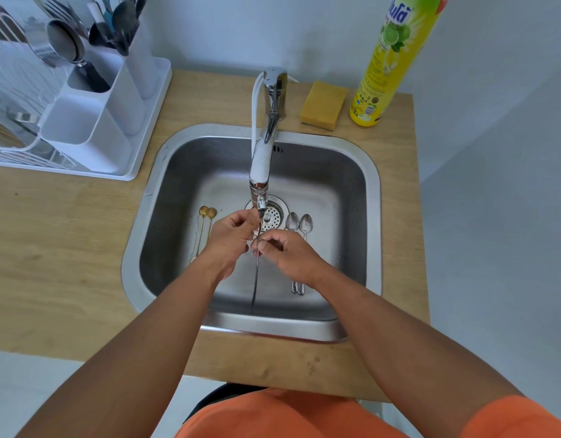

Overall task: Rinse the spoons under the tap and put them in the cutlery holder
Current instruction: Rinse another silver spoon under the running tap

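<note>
Over the steel sink (372,197), both hands hold one dark thin-handled spoon (255,279) under the tap spout (261,172). My left hand (232,235) pinches its bowl end just below the nozzle. My right hand (288,251) pinches the handle a little lower, and the handle hangs down toward me. Two gold spoons (206,222) lie on the sink floor at the left. Two silver spoons (299,224) lie right of the drain (273,213). The white cutlery holder (93,128) stands at the back left with several utensils in its rear compartments.
A white dish rack tray (146,121) carries the holder on the wooden counter (52,235). A yellow sponge (323,104) and a yellow dish-soap bottle (393,58) stand behind the sink at the right. A white hose runs beside the tap.
</note>
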Tool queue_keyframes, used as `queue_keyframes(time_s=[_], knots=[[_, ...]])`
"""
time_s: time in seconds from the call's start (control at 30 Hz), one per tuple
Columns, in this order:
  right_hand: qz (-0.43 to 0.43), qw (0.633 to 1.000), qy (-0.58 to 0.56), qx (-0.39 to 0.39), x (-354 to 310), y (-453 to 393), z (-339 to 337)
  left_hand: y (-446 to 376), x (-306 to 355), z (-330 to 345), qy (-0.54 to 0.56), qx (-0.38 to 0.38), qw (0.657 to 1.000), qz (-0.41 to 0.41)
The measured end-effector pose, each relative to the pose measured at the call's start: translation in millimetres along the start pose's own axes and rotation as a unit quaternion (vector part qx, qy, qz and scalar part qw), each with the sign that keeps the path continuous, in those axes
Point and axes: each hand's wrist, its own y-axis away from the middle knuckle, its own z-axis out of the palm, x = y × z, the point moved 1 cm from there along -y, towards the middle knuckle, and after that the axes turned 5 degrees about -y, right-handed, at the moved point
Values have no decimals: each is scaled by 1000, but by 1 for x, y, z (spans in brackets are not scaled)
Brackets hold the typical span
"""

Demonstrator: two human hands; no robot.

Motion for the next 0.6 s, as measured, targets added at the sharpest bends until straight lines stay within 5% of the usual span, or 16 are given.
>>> queue_keyframes(time_s=[0.37, 0.6], knots=[[62, 992, -28, 106, -3, -24, -5, 6, -18, 8, -130, 32, 991, -10], [96, 987, -66, 114, 5, -22, -8, 12, -26, -6, -150, -6, 981, -121]])
